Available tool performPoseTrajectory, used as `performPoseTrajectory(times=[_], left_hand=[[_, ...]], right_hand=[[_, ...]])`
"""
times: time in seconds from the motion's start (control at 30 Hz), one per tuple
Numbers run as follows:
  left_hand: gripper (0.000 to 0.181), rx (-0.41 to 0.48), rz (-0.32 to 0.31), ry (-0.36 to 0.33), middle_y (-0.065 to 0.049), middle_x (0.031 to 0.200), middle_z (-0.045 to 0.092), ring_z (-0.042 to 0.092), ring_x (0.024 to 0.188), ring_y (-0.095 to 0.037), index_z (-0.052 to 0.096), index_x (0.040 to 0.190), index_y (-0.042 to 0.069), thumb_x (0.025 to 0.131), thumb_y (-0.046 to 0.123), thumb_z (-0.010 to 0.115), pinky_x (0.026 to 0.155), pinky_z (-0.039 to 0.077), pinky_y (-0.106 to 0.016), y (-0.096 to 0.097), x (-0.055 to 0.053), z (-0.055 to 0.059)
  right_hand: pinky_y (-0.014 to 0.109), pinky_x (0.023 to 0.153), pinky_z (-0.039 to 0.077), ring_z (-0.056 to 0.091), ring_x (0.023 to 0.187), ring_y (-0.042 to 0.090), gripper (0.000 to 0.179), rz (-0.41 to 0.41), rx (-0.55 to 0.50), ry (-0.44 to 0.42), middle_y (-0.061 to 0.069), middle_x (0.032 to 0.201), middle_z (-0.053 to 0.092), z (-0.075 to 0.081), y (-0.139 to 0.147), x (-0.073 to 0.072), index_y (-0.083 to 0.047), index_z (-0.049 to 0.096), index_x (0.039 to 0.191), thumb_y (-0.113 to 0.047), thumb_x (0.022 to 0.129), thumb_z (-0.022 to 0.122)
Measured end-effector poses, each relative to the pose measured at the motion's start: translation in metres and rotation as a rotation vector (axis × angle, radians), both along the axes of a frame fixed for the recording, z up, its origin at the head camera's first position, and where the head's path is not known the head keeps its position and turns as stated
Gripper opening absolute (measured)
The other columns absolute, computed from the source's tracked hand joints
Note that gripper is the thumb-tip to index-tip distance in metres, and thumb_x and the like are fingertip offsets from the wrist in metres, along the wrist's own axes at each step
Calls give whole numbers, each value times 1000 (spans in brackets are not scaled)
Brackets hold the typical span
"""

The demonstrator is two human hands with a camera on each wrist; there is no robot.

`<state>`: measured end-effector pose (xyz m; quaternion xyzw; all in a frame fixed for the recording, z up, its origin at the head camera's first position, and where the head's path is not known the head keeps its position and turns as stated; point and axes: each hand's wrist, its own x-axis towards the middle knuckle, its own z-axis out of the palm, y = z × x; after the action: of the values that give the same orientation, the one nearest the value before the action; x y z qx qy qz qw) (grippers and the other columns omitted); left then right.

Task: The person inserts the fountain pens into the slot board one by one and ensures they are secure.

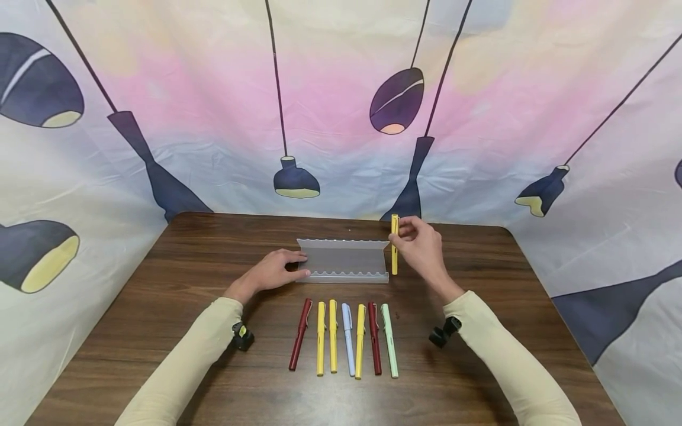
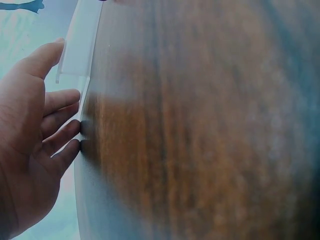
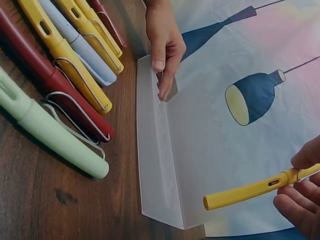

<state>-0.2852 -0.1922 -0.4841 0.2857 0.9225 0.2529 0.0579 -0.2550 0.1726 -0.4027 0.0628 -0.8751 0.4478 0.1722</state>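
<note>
- Across counter (image 1: 117, 325): seven pens (image 1: 348, 340) near translucent tray (image 1: 343, 260).
- Touching tray's left end with relaxed left hand (image 1: 272, 271).
- Pinching yellow pen (image 1: 394, 257) in right hand (image 1: 423, 249).

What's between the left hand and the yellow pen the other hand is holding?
The see-through notched holder. The head view shows it between the left hand, which touches its end, and the yellow pen in the right hand.

Four yellow pens (image 1: 321, 339), two dark-red pens (image 1: 375, 340), one light-blue pen (image 1: 348, 339), one mint-green pen (image 1: 390, 341); one notched tray (image 1: 343, 260), centre of the frame.
</note>
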Motion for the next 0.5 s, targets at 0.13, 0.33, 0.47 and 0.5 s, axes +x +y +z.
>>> performPoseTrajectory(times=[0.13, 0.33, 0.47, 0.5], left_hand=[[60, -2, 3, -3, -16, 150, 54, 47, 142, -37, 62, 141, 4, 100, 48, 64, 114, 38, -56, 0, 0, 0], [60, -10, 10, -7, -15, 150, 54, 46, 142, -37, 62, 141, 5, 100, 48, 63, 115, 37, -57, 1, 0, 1], [60, -15, 12, -6, -15, 150, 54, 45, 142, -38, 62, 141, 5, 100, 49, 63, 115, 37, -57, 1, 0, 1], [60, -15, 13, -7, -15, 150, 54, 45, 142, -38, 62, 141, 5, 100, 49, 63, 115, 37, -57, 1, 0, 1]], right_hand=[[36, 66, 59, 73, 78, 23, 26, -2, -23, 19, 9, 91, 73, -4, -3, -3, -7, 70, 111, -15, 88, 80], [36, 66, 60, 74, 80, 22, 27, -12, -52, 25, 9, 92, 74, -11, -7, -7, -7, 69, 111, -15, 87, 80], [38, 68, 61, 75, 82, 23, 28, -13, -63, 25, 10, 93, 73, -16, -8, -9, -5, 67, 110, -14, 87, 81], [39, 69, 61, 75, 82, 24, 29, -11, -63, 25, 10, 93, 73, -17, -9, -9, -5, 67, 111, -15, 87, 81]])
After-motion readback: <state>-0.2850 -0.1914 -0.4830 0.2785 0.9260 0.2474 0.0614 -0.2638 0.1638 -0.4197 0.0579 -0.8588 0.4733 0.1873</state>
